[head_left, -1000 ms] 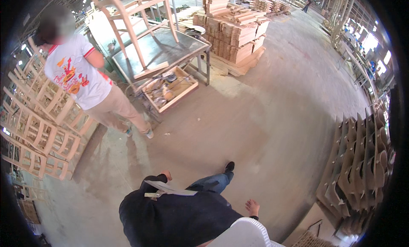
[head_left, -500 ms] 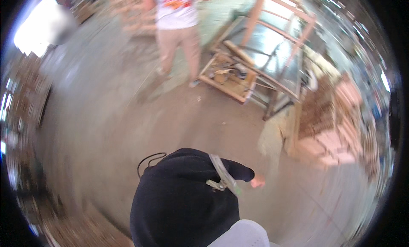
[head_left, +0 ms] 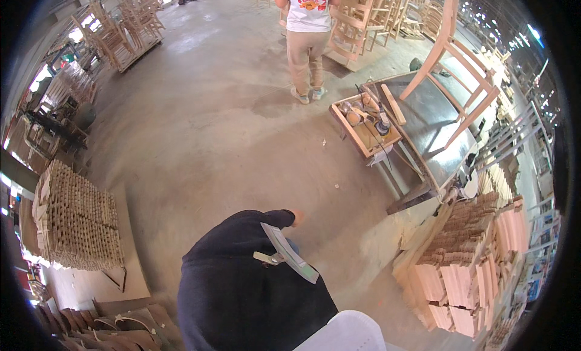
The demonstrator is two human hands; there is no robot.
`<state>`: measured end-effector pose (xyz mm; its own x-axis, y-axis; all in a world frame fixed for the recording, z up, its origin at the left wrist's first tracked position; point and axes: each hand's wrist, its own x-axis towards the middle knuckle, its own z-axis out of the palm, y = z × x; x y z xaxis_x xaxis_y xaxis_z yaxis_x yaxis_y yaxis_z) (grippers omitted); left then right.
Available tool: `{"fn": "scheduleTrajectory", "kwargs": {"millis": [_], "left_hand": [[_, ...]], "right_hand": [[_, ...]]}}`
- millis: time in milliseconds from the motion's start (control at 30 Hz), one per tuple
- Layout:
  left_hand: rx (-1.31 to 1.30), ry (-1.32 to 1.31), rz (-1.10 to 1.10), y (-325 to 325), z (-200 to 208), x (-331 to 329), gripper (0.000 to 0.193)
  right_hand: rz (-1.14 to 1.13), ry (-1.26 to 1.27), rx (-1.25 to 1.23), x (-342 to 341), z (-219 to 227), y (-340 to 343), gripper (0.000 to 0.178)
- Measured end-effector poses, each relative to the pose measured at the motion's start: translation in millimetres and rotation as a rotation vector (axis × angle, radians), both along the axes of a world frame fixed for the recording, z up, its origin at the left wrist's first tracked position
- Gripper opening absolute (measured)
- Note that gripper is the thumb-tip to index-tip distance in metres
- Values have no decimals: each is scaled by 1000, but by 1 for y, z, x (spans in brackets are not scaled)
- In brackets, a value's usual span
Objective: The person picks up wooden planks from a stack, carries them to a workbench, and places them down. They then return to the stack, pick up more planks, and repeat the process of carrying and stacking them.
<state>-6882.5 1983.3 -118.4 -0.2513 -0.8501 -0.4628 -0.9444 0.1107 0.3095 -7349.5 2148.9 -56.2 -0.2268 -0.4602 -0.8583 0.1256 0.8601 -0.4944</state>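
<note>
A hand (head_left: 296, 218), apparently my left hand, pokes out of a black sleeve (head_left: 266, 216) in front of my body. It is small and slightly smeared, so its fingers cannot be made out. No object shows in it, and bare floor lies just beyond it. A card with a metal clip (head_left: 273, 258) hangs on my black top (head_left: 242, 290), and a bit of blue trousers (head_left: 293, 246) shows beside the card. My right hand is out of sight.
Ahead stands a person (head_left: 308, 42), back turned. To the right, a dark-topped worktable (head_left: 423, 102) carries a wooden chair (head_left: 454, 66); a tool tray (head_left: 367, 148) adjoins it. Wood pieces are stacked at right (head_left: 460, 278) and left (head_left: 78, 218). Chair frames (head_left: 109, 39) stand far left.
My view has turned left: person, worktable and wood stack sit farther right or lower, and the picture is sharper. The visible hand appears farther left and higher than the one seen before.
</note>
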Motion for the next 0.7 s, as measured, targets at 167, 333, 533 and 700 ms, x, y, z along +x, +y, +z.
{"fn": "scheduleTrajectory", "kwargs": {"millis": [167, 333, 533, 700], "left_hand": [[168, -28, 215, 21, 52, 1, 21], [180, -59, -2, 39, 59, -26, 24], [204, -56, -89, 49, 91, -67, 23], [90, 4, 22, 71, 62, -87, 21]], "right_hand": [[17, -30, 27, -4, -5, 15, 26], [61, -57, 53, -6, -7, 32, 26], [25, -52, 62, -37, -4, 69, 26], [-33, -74, 45, -94, -10, 124, 26]]}}
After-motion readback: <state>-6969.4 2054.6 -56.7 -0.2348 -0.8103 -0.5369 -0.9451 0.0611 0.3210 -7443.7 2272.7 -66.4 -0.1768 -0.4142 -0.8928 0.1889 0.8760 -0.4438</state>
